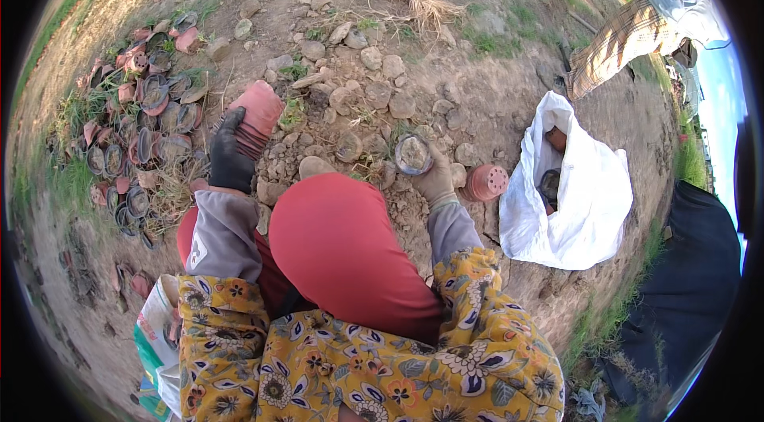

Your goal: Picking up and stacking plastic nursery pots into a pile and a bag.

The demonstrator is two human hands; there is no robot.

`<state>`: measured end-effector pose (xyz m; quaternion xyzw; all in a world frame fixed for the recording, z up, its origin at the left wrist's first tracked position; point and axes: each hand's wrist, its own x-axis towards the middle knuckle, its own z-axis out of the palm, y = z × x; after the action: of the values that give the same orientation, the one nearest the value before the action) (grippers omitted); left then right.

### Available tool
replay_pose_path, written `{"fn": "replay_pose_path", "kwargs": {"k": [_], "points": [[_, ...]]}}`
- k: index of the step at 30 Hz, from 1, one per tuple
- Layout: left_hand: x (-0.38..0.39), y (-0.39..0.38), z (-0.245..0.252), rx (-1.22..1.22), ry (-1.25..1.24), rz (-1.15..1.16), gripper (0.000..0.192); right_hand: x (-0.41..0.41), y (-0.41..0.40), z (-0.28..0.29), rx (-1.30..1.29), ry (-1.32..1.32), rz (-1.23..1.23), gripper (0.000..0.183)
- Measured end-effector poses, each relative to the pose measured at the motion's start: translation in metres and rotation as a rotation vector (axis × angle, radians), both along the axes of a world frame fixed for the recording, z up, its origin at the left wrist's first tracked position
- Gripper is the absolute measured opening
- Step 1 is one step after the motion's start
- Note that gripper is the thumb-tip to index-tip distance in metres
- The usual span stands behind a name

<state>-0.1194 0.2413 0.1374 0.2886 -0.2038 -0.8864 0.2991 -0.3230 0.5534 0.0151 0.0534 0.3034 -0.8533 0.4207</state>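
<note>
My left hand (231, 153), in a black glove, grips a nested stack of reddish plastic plant pots (258, 114) lying tilted above the soil. In my right hand (437, 176), which wears a pale glove, is a small dark-rimmed plant pot (413, 154) filled with dry soil, its open top facing me. Beside that hand, more reddish pots (486, 183) lie nested on their side, with a base full of drainage holes showing. Between my hands and beyond them are several rounded soil clods (377, 93), some shaped like pot plugs.
At left lies a heap of soil-filled pots (155, 93) among weeds. A white woven sack (573, 213) holding pots stands open at right. Another sack (158, 338) is by my left side. A person (627, 34) stands at upper right, near black sheeting (686, 278). Dry grass (418, 1) lies ahead.
</note>
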Motion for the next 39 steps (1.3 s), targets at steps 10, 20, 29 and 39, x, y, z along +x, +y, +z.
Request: {"fn": "replay_pose_path", "kwargs": {"k": [10,20,29,39], "points": [[-0.045,0.045,-0.017,-0.455,-0.237,-0.135,0.033,-0.004,-0.015,0.011,1.226,0.937,0.069,0.05],[-0.066,0.079,-0.037,-1.091,-0.409,-0.37,0.056,0.021,-0.141,0.059,0.053,0.448,0.105,0.044],[-0.051,0.07,-0.004,-1.286,0.043,-0.73,0.041,0.027,-0.118,0.052,0.129,0.486,0.302,0.039],[-0.061,0.092,-0.015,-0.707,-0.102,-0.871,0.036,0.051,-0.064,0.034,-0.25,-0.191,0.119,0.035]]}}
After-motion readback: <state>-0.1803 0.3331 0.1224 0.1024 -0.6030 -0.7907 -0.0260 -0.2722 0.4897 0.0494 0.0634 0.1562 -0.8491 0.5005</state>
